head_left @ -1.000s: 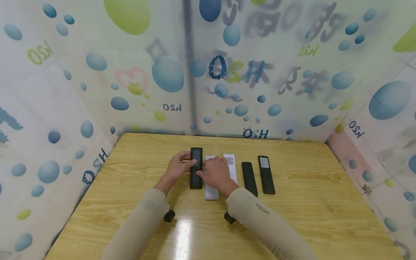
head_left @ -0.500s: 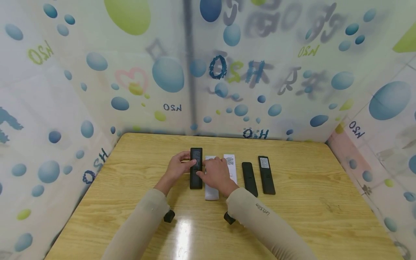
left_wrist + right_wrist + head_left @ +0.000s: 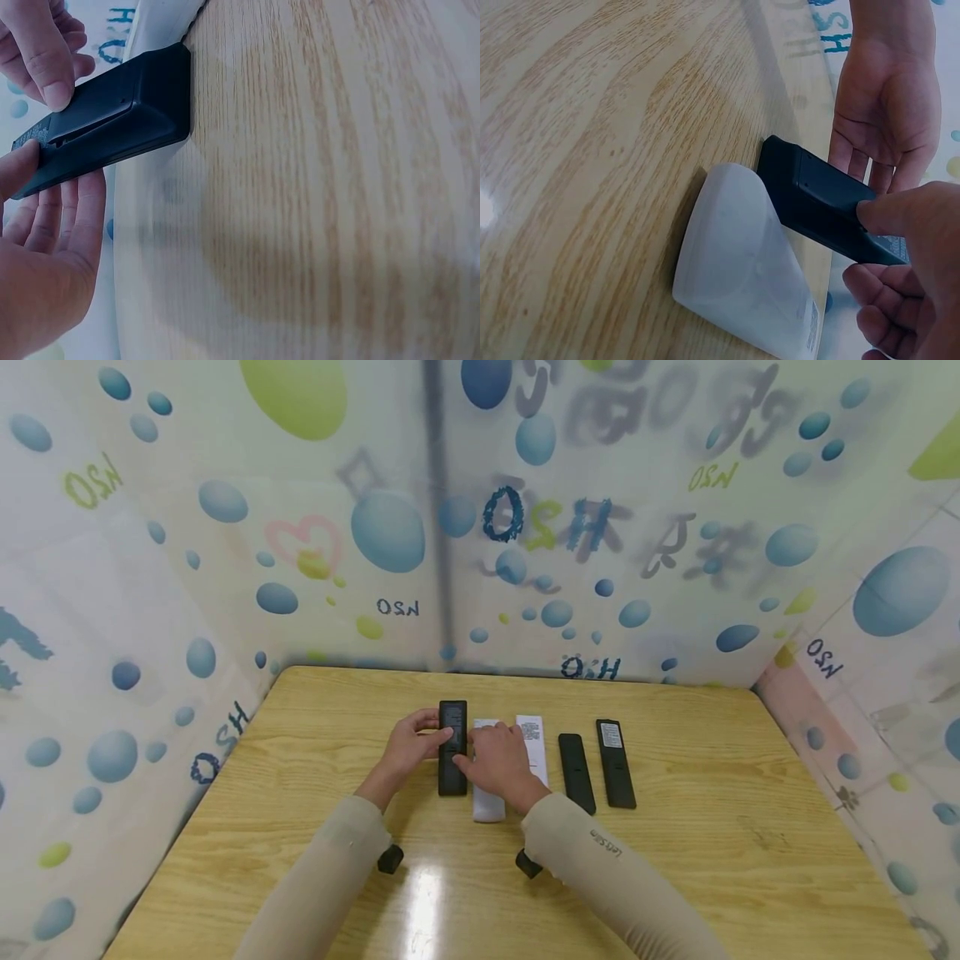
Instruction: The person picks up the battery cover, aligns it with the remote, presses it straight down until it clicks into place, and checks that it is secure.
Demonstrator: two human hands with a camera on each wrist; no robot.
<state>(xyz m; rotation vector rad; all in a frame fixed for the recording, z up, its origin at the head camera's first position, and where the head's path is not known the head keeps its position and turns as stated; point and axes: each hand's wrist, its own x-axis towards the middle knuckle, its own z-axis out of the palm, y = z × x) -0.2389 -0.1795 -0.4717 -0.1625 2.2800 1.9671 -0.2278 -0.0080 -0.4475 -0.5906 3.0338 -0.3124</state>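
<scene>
A black remote control (image 3: 452, 781) lies back side up between my two hands, its far end raised off the table in the left wrist view. My left hand (image 3: 407, 745) holds its left side, thumb on the back and fingers underneath. My right hand (image 3: 504, 758) sets its thumb on the battery cover (image 3: 94, 105), its other fingers curled by the right edge. Along one side of that cover a dark slit shows in the left wrist view. Beside it a white remote control (image 3: 735, 262) lies on the table, partly hidden under my right hand in the head view.
To the right lie a second white remote (image 3: 534, 745) with printed text, a shorter black remote (image 3: 576, 772) and a longer black remote (image 3: 617, 777) with a white label. Patterned curtain walls (image 3: 525, 635) enclose the wooden table (image 3: 735, 827) at the back and sides.
</scene>
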